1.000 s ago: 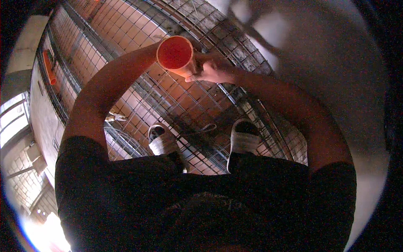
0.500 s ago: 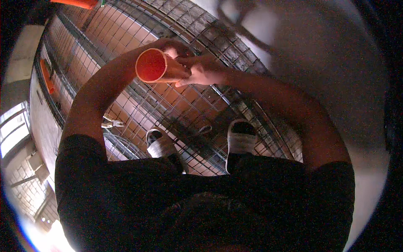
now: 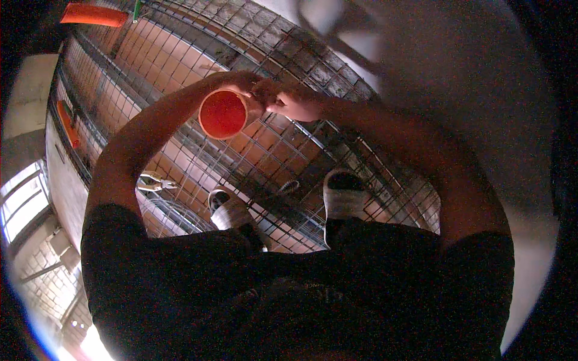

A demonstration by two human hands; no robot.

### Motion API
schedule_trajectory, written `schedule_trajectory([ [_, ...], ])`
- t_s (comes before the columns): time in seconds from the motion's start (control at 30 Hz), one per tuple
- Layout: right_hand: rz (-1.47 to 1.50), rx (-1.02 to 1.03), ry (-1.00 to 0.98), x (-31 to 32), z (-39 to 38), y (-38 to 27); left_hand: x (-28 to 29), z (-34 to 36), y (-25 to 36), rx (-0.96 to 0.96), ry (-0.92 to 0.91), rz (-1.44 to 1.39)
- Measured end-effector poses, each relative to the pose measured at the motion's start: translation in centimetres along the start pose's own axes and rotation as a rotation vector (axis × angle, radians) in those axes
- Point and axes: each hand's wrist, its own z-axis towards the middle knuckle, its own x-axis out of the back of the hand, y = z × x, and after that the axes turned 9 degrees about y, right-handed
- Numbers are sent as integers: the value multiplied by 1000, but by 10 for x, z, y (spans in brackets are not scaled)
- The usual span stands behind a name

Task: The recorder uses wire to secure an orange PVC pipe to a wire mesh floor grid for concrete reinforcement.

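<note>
An orange plastic pipe [image 3: 223,114] is held out over the wire mesh, its round open end tilted up toward me. My left hand [image 3: 245,83] is wrapped around the pipe's far side, with most of its fingers hidden behind it. Close against it, my right hand [image 3: 296,103] is closed, its fingers curled beside the pipe's far part. What those right fingers grip is too dark and too hidden to make out. Both bare forearms arch inward from the sides.
Steel mesh [image 3: 289,141] covers the brick-coloured floor. Pliers [image 3: 156,182] with light handles lie near my left shoe [image 3: 227,212]; my right shoe [image 3: 344,195] stands on the mesh. Other orange pipes lie at the far left [image 3: 93,15] and left [image 3: 68,124]. A pale wall [image 3: 469,120] rises on the right.
The pipe's open end has swung nearer and faces me more. My right hand has drawn back a little from the pipe's side, its fingers now more curled.
</note>
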Motion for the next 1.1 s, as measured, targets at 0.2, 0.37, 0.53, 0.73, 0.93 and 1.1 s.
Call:
schedule_trajectory([
  [0.2, 347, -286, 130, 2, 2, -26, 51, 26, -106, -380, -229, 845],
  [0.37, 82, -471, 238, 15, -6, 5, 28, 33, -38, -165, -283, 201],
  [0.53, -2, -203, 178, 29, 43, -4, 1, -20, -2, 43, -44, -390],
  [0.73, 222, -361, 228, 19, 108, -9, 0, -20, -37, 348, 18, -1058],
  [0.93, 54, -100, 187, 29, 109, -8, 28, -40, -28, 53, 283, 185],
  [1.1, 23, -64, 152, 43, 105, -12, -21, -90, 86, -236, 338, 533],
])
